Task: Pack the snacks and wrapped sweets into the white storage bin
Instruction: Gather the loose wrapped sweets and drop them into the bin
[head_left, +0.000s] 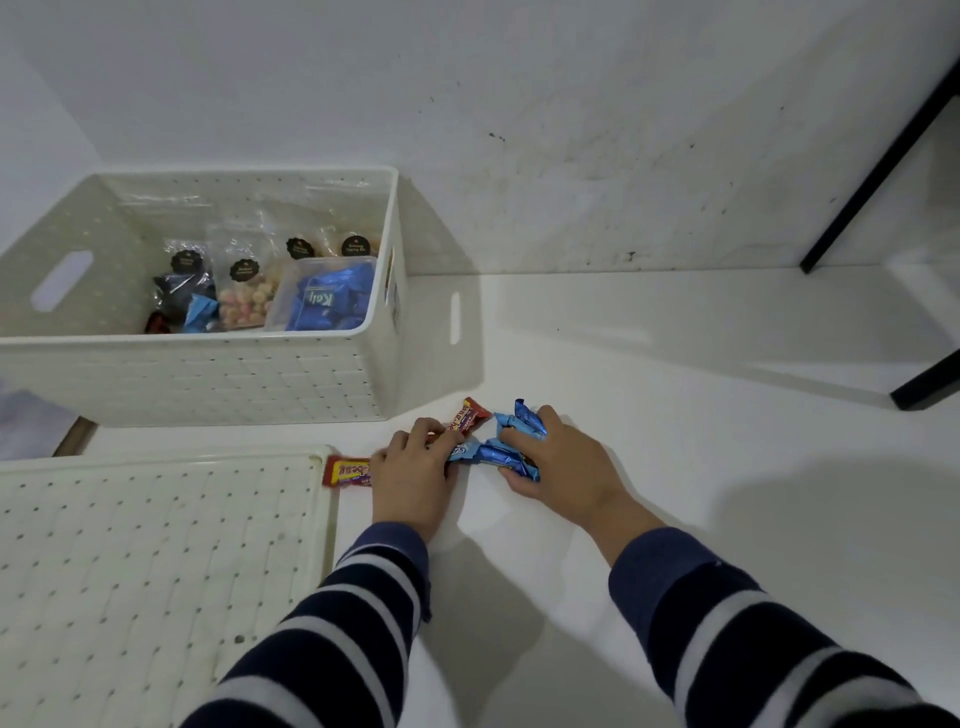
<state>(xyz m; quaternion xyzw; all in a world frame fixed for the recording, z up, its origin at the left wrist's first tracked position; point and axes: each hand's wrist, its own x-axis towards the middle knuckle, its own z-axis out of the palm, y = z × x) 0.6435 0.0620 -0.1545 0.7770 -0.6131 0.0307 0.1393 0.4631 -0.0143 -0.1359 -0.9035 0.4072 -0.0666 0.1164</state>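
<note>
On the white surface, nearest me: the bin's lid (156, 561) lies flat at my left, just beside my left sleeve.
Left hand (413, 480): I have it curled over the loose sweets, fingers closing on a red wrapper; a second red sweet (347, 472) pokes out at its outer side, touching the lid's edge.
Right hand (558, 467): it grips a bunch of blue wrapped sweets (506, 452), one pinched up between the fingers, the rest pressed under the palm.
Between the hands: another red sweet (472, 415) lies at my fingertips; I cannot tell whether I hold it.
Slip risk: I judge the glossy wrappers likely to slide out if I lift both handfuls at once, since neither grip wraps the whole bunch.
Stray risk: the sweet against the lid could be left behind or pushed under its rim.
White storage bin (384, 332): just beyond, open, already holding bagged snacks (244, 280) and a clear tub of blue sweets (324, 301).
Carry risk: its near wall stands tall; a low swing could knock sweets loose outside it.
</note>
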